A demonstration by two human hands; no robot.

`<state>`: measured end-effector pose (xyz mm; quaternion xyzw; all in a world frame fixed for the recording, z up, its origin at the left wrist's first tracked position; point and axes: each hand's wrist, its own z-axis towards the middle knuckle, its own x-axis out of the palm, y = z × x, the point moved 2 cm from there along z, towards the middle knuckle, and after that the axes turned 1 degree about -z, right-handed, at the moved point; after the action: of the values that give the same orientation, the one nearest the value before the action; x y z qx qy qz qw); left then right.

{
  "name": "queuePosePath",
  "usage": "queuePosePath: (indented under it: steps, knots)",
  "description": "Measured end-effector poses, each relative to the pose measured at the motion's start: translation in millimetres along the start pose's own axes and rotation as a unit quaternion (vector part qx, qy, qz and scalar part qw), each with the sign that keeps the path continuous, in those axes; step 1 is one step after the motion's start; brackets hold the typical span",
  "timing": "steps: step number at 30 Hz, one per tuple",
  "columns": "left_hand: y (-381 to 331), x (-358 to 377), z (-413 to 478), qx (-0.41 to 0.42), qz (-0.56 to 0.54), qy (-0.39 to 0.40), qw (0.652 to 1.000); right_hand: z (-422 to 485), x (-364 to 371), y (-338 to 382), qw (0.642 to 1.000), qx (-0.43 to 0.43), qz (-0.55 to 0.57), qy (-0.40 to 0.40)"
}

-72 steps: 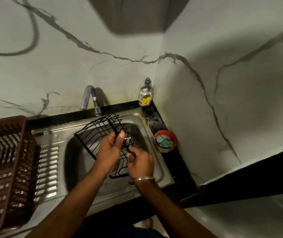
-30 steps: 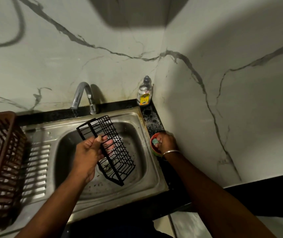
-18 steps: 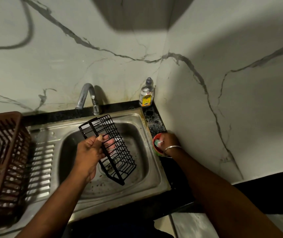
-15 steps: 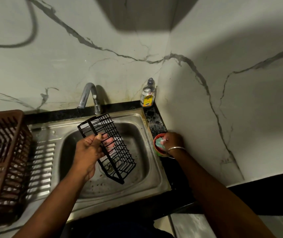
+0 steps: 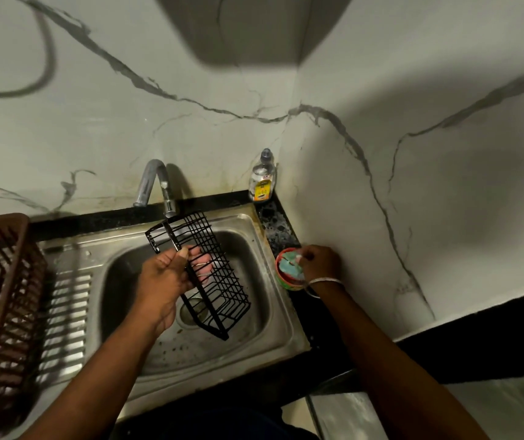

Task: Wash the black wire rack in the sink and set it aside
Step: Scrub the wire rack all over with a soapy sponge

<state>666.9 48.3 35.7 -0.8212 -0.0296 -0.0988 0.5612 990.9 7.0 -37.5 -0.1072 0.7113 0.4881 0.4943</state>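
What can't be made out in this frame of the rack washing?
1. Head view: whether the right hand grips anything; its own knuckles hide the fingertips at the red bowl.
2. The bottle label: too small to read.
3. The brown basket: cut off by the left edge.
4. The drain: partly behind the black wire rack held by the left hand.

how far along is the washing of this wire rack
Early. Done: the left hand holds the black wire rack tilted over the sink. In hand: the right hand reaches into the red bowl, touching the teal pad, apparently fetching it. Left: scrubbing, rinsing under the tap, where no water shows, and setting the rack aside.
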Motion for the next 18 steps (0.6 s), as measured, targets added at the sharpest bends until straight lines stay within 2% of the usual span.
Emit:
queuePosePath:
  steps: [2,5,8,10,13,16,18]
  knots:
    - [-1.7,0.5,-1.2,-0.002,-0.004,0.001,1.0,-1.8,-3.2,1.5,0.999,0.011,0.04,-0.027]
    - [-4.0,-1.6,-2.6,-0.013,-0.024,0.007,1.0,-9.2,-5.8,12.8,0.99,0.052,0.127,-0.025]
    - [-10.9,-2.1,-5.7,-0.036,-0.078,0.023,0.996,-30.2,-11.4,45.3,0.969,0.032,0.242,-0.047]
    - [-16.4,1.3,-8.3,-0.032,-0.093,0.04,0.994,-51.4,-14.5,82.7,0.953,-0.03,0.297,-0.049]
    - [-26.9,8.9,-14.9,-0.007,-0.057,0.044,0.997,-82.1,-22.3,146.8,0.929,-0.164,0.324,-0.069]
    - [-32.9,17.2,-22.7,0.04,-0.012,0.046,0.998,-94.6,-29.4,199.1,0.902,-0.285,0.305,-0.112]
    - [-37.7,19.7,-26.6,0.078,0.016,0.039,0.996,-102.0,-27.9,223.8,0.892,-0.356,0.251,-0.117]
